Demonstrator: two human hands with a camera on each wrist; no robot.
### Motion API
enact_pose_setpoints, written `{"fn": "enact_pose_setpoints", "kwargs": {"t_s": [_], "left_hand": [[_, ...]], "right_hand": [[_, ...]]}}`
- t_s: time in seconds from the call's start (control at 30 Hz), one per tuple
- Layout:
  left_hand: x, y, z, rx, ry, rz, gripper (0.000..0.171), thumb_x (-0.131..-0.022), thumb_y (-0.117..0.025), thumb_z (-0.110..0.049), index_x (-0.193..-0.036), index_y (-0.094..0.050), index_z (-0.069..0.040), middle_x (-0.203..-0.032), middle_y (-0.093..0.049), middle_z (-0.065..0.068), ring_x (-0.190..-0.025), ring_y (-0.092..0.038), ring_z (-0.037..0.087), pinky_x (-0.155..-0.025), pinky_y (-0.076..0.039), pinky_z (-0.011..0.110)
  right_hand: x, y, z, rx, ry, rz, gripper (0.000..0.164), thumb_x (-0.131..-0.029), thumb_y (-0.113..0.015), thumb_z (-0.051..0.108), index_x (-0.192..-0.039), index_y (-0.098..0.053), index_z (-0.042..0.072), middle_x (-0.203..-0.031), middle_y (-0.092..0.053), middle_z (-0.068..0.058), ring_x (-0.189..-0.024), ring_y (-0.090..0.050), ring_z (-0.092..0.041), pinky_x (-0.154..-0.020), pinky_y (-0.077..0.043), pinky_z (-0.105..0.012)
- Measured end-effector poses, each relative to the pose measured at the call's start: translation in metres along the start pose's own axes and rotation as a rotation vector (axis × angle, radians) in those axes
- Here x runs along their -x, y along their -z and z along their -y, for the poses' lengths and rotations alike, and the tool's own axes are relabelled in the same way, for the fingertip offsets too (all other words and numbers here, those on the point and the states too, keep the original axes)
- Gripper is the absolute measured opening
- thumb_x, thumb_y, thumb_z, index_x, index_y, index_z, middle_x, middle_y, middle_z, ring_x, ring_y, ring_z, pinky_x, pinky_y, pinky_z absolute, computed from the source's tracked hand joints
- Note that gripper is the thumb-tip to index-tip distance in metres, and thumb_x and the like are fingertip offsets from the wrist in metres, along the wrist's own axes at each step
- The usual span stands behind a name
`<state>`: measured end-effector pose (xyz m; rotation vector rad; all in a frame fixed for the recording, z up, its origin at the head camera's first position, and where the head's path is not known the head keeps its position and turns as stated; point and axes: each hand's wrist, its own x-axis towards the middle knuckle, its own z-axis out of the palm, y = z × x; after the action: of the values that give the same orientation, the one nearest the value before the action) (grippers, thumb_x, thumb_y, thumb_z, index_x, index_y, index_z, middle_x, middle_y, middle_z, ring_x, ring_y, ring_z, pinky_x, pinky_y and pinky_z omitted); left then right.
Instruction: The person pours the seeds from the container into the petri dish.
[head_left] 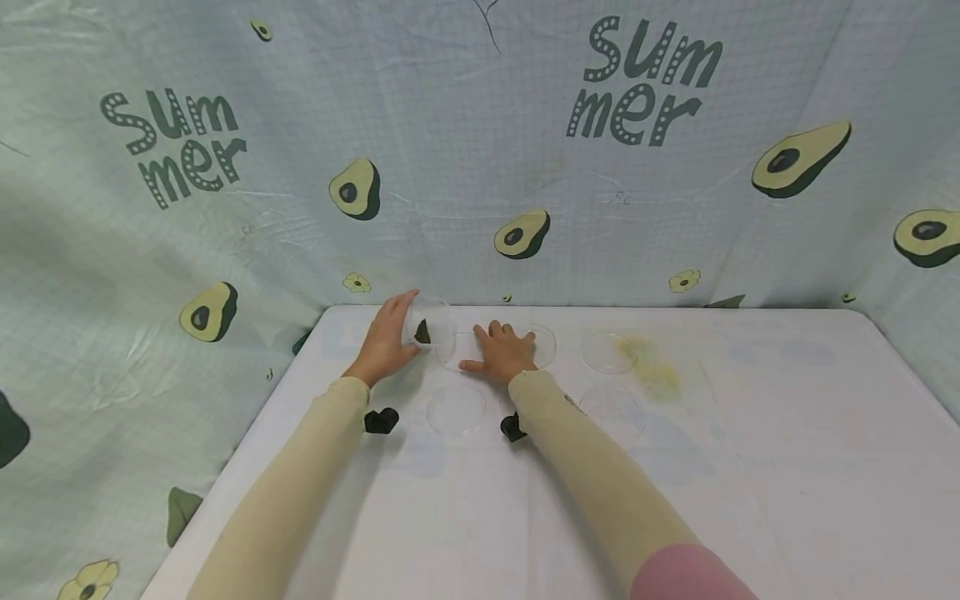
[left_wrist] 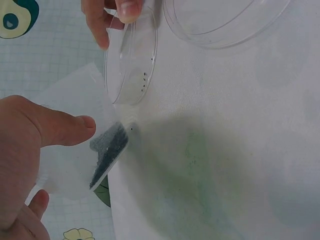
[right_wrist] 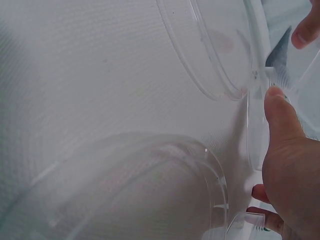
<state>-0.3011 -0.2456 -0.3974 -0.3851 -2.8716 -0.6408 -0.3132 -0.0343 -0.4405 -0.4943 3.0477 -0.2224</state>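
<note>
My left hand [head_left: 386, 342] holds a clear plastic bag [left_wrist: 70, 95] between thumb and fingers. Dark, seed-like grains [left_wrist: 111, 152] are gathered in the bag's lower corner, which points toward a clear petri dish [left_wrist: 117, 85]. My right hand [head_left: 504, 354] grips this dish by its rim, thumb [right_wrist: 281, 112] on one side and fingers on the other. Several tiny dark specks [left_wrist: 144, 82] lie inside the dish near its edge. One more speck [left_wrist: 131, 128] shows just beyond the bag's corner; whether it is falling or lying on the cloth, I cannot tell.
More clear petri dishes stand on the white-covered table [head_left: 750, 500]: one dish [head_left: 456, 410] in front of my hands, others [head_left: 609, 352] to the right. A printed curtain [head_left: 450, 150] hangs behind the table's back edge. Black wrist-camera mounts [head_left: 381, 421] sit by both wrists.
</note>
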Motion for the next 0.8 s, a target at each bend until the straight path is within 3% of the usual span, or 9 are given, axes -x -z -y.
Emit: {"fn": "enact_pose_setpoints", "kwargs": {"t_s": [0.8], "left_hand": [[-0.0011,0.0002,-0.0099,-0.167,-0.057,-0.011,0.091,-0.076,-0.078,-0.003,-0.151,-0.029,-0.015,-0.148,-0.037,0.016,-0.137,-0.038,0.035,-0.11,-0.036,0.055]], "right_hand": [[0.0004,-0.0024,-0.0016,-0.007,0.015,-0.031,0.081,-0.085,-0.052,0.07,-0.149,-0.038,0.023,-0.141,-0.048,-0.009,-0.13,-0.046,-0.028,-0.102,-0.037,-0.065]]}}
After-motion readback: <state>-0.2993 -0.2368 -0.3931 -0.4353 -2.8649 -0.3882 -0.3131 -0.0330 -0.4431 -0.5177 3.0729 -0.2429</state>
